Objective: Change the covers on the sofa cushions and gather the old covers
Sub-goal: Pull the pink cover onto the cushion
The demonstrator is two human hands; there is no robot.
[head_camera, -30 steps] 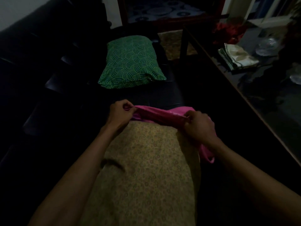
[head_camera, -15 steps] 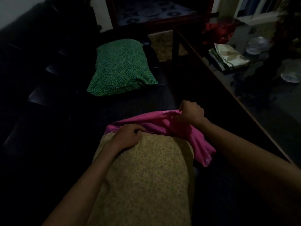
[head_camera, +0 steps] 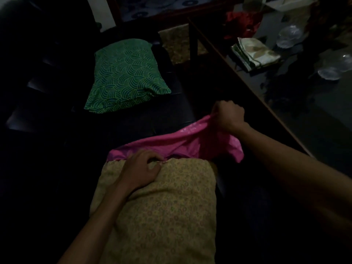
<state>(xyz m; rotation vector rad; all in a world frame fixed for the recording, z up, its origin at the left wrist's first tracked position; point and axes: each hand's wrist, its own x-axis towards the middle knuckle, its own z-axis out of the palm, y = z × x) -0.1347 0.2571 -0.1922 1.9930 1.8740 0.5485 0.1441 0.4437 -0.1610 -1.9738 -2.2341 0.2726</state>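
A: Light poor; dark sofa (head_camera: 133,119); yellow patterned cushion (head_camera: 162,216) lying lengthwise in the foreground, near end out of frame.

B: Hands?

A: Left hand (head_camera: 139,170) pressed on the cushion's far end, fingers curled into the fabric at the edge; whether it pinches cloth or only presses, cannot tell; right hand (head_camera: 229,116) raised beyond the cushion, fist closed on the pink cover (head_camera: 182,143).

B: Where does the cover sit?

A: Bunched across the cushion's far end; one side lifted in the right fist, a flap hanging below the right wrist; the rest lies along the far edge, touching the left fingers.

B: Elsewhere?

A: Green patterned cushion (head_camera: 125,75) flat on the seat farther back, well apart; table (head_camera: 266,96) to the right; folded cloth (head_camera: 255,54) and glass dishes (head_camera: 289,35) on it; red fabric (head_camera: 242,21) behind.
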